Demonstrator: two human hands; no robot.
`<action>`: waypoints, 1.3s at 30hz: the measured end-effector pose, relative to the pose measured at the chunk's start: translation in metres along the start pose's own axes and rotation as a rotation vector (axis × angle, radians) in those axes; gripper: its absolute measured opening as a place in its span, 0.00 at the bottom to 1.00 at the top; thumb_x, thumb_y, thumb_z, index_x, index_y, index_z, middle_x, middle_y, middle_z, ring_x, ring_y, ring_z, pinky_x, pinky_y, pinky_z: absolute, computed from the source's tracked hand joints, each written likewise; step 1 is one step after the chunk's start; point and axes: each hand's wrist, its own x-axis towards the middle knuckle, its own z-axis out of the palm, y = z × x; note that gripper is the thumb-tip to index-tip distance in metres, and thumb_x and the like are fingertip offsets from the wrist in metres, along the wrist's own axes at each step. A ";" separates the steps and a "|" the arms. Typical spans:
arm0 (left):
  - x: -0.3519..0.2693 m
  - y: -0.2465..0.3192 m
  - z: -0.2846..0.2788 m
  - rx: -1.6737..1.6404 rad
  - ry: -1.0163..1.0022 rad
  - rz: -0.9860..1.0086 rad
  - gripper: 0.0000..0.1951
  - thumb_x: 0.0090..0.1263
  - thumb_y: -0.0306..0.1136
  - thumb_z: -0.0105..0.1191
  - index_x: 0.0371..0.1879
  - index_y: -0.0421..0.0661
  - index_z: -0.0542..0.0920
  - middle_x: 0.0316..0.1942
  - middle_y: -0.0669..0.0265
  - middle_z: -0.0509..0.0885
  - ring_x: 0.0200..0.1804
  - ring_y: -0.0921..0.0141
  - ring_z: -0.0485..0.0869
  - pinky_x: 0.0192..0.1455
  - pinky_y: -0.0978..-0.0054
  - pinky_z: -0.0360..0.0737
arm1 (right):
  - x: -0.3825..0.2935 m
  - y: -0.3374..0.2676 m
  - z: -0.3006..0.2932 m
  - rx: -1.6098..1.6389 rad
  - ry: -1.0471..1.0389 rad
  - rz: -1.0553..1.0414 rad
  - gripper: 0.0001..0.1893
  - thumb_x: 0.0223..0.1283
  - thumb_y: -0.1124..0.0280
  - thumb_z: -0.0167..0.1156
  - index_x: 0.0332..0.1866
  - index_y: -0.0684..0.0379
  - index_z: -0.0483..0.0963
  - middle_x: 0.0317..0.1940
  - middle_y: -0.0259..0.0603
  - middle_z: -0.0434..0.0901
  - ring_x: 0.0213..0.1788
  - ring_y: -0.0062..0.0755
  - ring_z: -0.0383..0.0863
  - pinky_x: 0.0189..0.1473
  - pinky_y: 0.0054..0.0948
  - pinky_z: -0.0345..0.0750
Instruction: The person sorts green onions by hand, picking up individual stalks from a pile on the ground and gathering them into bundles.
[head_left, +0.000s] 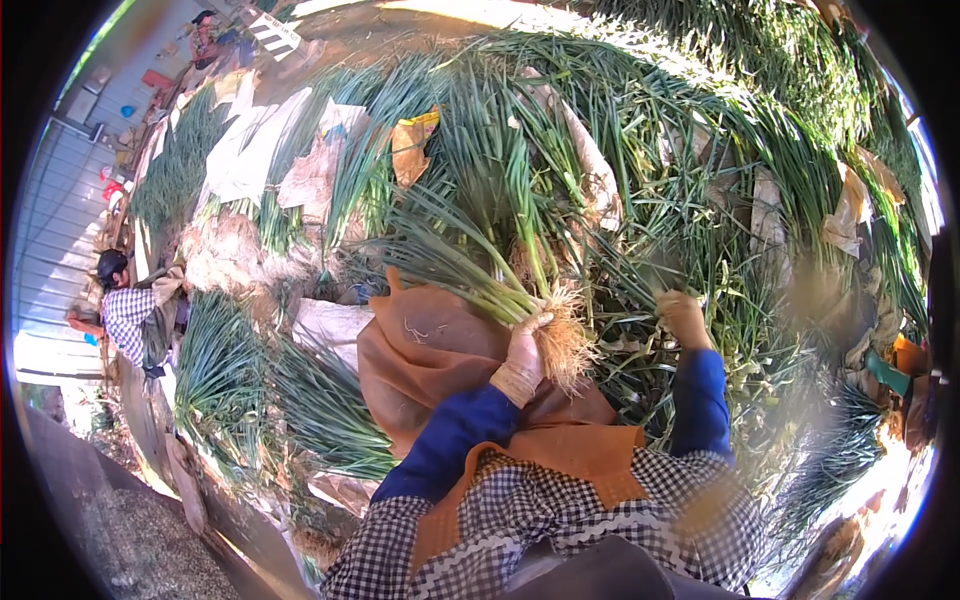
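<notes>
My left hand (523, 352), in a tan glove, grips a bunch of green onions (487, 292) near its base, above my lap. The bunch's pale fibrous roots (566, 341) hang to the right of the fingers, and its green leaves fan up and to the left. To the right, my right hand (682, 316), also gloved, has curled fingers among loose green leaves (630, 270). Blur there hides whether it holds any of them. A brown apron (442, 330) covers my lap beneath the bunch.
Piled green onions (480, 142) spread ahead, with white sacks (247, 142) and an orange-brown bag (411, 150) among them. More bunches (330, 412) lie at my left. A person (131, 307) in a checked top works at far left; another person (202, 39) is farther back.
</notes>
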 end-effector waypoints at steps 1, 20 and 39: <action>-0.003 -0.002 0.001 -0.019 -0.014 -0.001 0.15 0.56 0.23 0.48 0.44 0.38 0.74 0.39 0.59 0.79 0.40 0.63 0.79 0.46 0.62 0.78 | 0.004 0.002 -0.005 -0.336 0.035 -0.034 0.13 0.54 0.58 0.56 0.37 0.56 0.75 0.26 0.38 0.76 0.30 0.34 0.76 0.31 0.31 0.72; -0.017 0.012 0.013 -0.070 -0.059 -0.061 0.14 0.57 0.24 0.46 0.44 0.36 0.73 0.40 0.57 0.79 0.41 0.64 0.79 0.48 0.66 0.77 | 0.049 -0.002 0.131 0.383 0.014 0.061 0.04 0.62 0.71 0.51 0.36 0.58 0.70 0.22 0.29 0.70 0.20 0.19 0.66 0.22 0.18 0.63; -0.015 0.008 0.020 -0.043 0.030 -0.138 0.14 0.58 0.25 0.46 0.44 0.37 0.73 0.38 0.56 0.79 0.40 0.60 0.79 0.46 0.60 0.78 | -0.012 -0.015 0.019 0.697 -0.498 0.293 0.09 0.62 0.68 0.48 0.37 0.62 0.72 0.32 0.36 0.77 0.34 0.30 0.80 0.33 0.26 0.76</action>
